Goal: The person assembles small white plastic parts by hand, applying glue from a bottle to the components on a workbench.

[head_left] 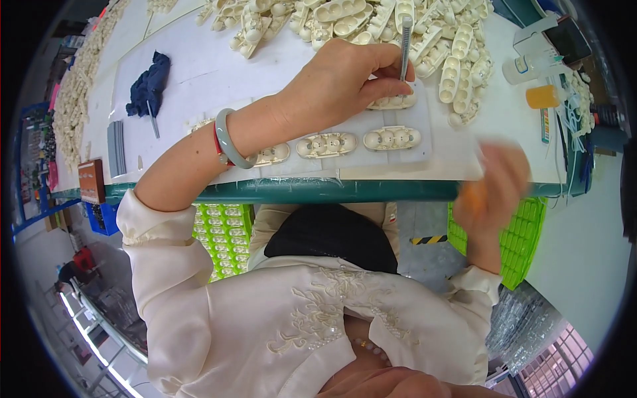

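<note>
My left hand (338,83), with a pale green bangle and a red band on the wrist, is closed around a thin grey metal tool (405,43). It holds the tool upright over a cream plastic part (396,102) on a translucent white sheet (434,154). Three more cream parts (326,144) lie in a row on that sheet, nearer to me. My right hand (497,182) is blurred by motion at the table's green front edge (318,191), on the right. An orange patch (474,196) shows at its lower side; whether it grips something I cannot tell.
A large pile of cream parts (398,26) covers the far side of the table. A dark blue cloth (149,83), a grey strip (116,147) and a brown block (91,180) lie at the left. Small bottles (541,96) stand at the right. Green crates (225,235) sit below.
</note>
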Demonstrator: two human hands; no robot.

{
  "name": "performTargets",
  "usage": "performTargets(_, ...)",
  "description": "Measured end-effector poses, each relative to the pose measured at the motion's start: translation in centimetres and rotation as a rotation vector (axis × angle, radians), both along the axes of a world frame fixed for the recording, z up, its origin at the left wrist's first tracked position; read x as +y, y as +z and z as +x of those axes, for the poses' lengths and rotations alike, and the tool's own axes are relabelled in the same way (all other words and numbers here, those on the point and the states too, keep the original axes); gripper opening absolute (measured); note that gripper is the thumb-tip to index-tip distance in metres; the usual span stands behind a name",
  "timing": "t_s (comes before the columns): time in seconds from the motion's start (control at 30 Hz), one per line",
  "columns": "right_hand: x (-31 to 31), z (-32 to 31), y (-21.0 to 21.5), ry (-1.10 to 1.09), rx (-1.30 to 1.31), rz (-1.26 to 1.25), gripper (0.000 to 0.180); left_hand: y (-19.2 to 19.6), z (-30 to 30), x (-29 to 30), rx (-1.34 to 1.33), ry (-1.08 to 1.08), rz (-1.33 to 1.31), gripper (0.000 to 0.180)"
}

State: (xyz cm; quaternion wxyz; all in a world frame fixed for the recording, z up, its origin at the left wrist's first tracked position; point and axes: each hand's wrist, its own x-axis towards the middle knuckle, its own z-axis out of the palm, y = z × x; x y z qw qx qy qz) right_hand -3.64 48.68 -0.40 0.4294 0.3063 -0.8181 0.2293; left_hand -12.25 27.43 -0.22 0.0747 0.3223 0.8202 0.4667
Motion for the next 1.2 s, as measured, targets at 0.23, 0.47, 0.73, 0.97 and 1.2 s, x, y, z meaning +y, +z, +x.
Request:
performTargets(0.23, -1.0, -6.5, 1.7, 0.247, -1.545, -0.484, 0.032, -0.1, -0.1, 0.3, -0.002, 0.017, 0.03, 0.013)
performTargets(0.47, -1.5, -7.5, 1.0, 0.267, -1.653, -0.474, 0.027, 1.2, -0.1, 0.7, 0.024, 0.055, -0.016, 0.009)
performTargets(0.73, -1.6, -9.7, 1.8, 0.23, -1.945, -0.517, 0.011, 1.9, -0.5, 0.7, -0.031, -0.015, -0.015, 0.011)
performTargets(0.97, -2.6, -10.4, 3.1, 0.222, -1.901, -0.404, 0.011, 2.5, -2.6, 0.4, -0.35, -0.058, 0.006, 0.008)
performTargets(1.2, -4.0, -11.0, 3.7, 0.128, -1.949, -0.282, 0.012, 4.2, -3.4, -1.6, -0.318, 0.284, 0.272, 0.009)
